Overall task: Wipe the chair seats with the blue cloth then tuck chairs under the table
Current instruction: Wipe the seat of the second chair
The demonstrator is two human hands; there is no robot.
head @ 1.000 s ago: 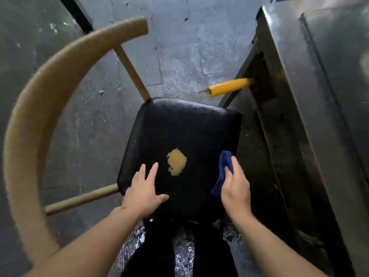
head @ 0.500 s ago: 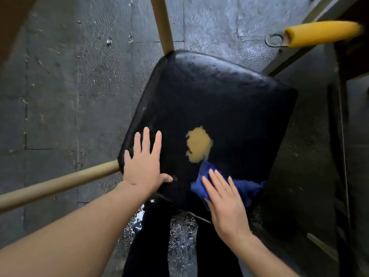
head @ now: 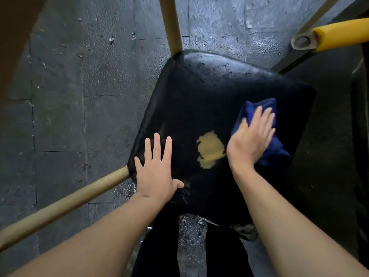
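The blue cloth point(head: 257, 116) lies on the right half of the black chair seat point(head: 209, 100), bunched into a loose wad. The right hand point(head: 252, 137) rests flat on top of it, fingers spread and extended, pressing the cloth down rather than gripping it. The fingers are motion-blurred, which suggests a wiping stroke in progress. The left hand point(head: 157, 168) lies open, palm down, on the near left corner of the seat and holds nothing; it appears to brace the chair.

The unwiped area lies mainly ahead of and to the left of the cloth. The right hand is the nearer hand for the far right corner and the far edge; the left half of the seat lies between the two hands. A tan patch point(head: 210, 149), where the covering looks worn through, sits just beside the right wrist, on its left. The cloth could snag on the patch edge if dragged across it.

The seat is glossy and dark, with faint smears near the far edge. Wooden rails point(head: 65, 202) run out from the seat at the near left corner and the far left corner. The floor point(head: 60, 96) is dark grey tile. A yellow padded bar point(head: 341, 35) with a metal end projects in at the upper right. The table is not clearly identifiable in this view. Tucking the chair is not yet begun.
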